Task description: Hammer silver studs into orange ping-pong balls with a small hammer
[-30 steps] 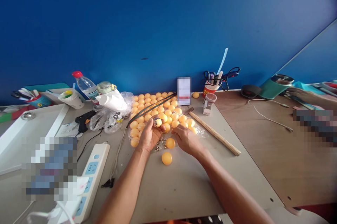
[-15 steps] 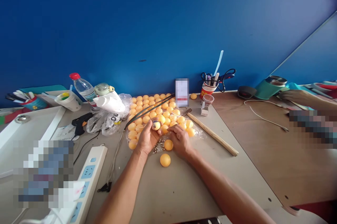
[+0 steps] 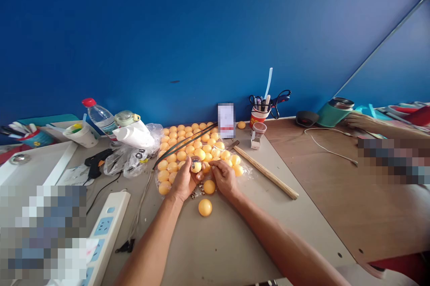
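Note:
My left hand (image 3: 186,179) is closed round a small round object (image 3: 196,166), pale yellow with a dark silvery rim; its kind is not clear. Just right of it my right hand (image 3: 224,177) has thumb and fingertips pinched together; whatever they hold, if anything, is too small to make out. Behind both hands, many orange table tennis balls (image 3: 181,156) sit in rows in clear plastic. Two loose ones lie in front: one ball (image 3: 209,187) between the wrists, another ball (image 3: 204,208) nearer me. Small metal bits (image 3: 197,192) in clear plastic lie under my left hand.
A hammer (image 3: 268,174) with a wooden handle lies right of the balls. A phone (image 3: 226,120) stands behind them, beside a cup of tools (image 3: 259,115). To the left are a power strip (image 3: 107,227), a glue gun (image 3: 97,163) and a bottle (image 3: 101,118). Another person's hand (image 3: 361,121) rests far right.
The whole view has shifted slightly, so most things sit a little further left and lower. My left hand keeps the small round object; my right hand stays pinched beside it.

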